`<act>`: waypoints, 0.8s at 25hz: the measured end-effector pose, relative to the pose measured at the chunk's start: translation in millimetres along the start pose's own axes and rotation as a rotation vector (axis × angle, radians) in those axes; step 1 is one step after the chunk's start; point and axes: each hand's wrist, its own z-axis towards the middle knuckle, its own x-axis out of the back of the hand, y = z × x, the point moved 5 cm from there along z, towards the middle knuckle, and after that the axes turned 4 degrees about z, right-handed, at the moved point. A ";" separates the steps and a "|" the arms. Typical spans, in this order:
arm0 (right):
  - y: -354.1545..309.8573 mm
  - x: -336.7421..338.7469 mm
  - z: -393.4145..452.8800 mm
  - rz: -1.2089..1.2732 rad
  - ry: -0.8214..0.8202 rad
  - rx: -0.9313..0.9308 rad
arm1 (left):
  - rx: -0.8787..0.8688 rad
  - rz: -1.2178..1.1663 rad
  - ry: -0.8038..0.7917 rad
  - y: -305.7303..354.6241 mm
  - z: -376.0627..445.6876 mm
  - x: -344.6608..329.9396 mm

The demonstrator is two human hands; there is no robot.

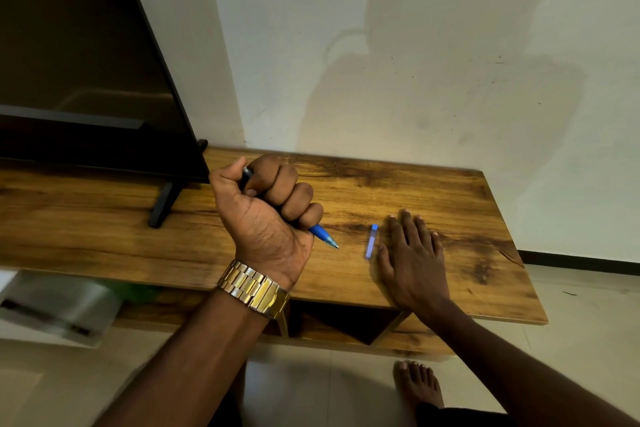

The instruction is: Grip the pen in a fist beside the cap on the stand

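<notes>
My left hand [266, 215] is curled in a fist round a blue pen [323, 236], whose tip sticks out toward the right below the little finger. A gold watch sits on that wrist. My right hand [412, 256] lies flat, palm down, with straight fingers on the wooden table [450, 191]. A small blue pen cap [371, 241] lies on the wood just left of my right hand, beside the thumb and forefinger. The pen tip is a short way left of the cap.
A black television [86, 62] stands on the table's left part, its foot [164, 204] reaching toward the front. A white wall rises behind. Under the table are a shelf and a white object [59, 308]. A bare foot [419, 385] stands on the tiled floor.
</notes>
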 end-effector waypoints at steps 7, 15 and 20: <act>1.6 -0.6 0.0 -0.003 -0.002 0.002 | -0.014 -0.007 0.005 0.2 -0.5 -1.8; 0.9 0.2 -0.2 0.005 0.000 -0.005 | -0.039 -0.021 -0.004 1.6 -1.5 -3.6; 0.6 1.2 -0.9 0.012 -0.010 0.003 | -0.034 -0.005 0.013 2.3 -1.6 -2.6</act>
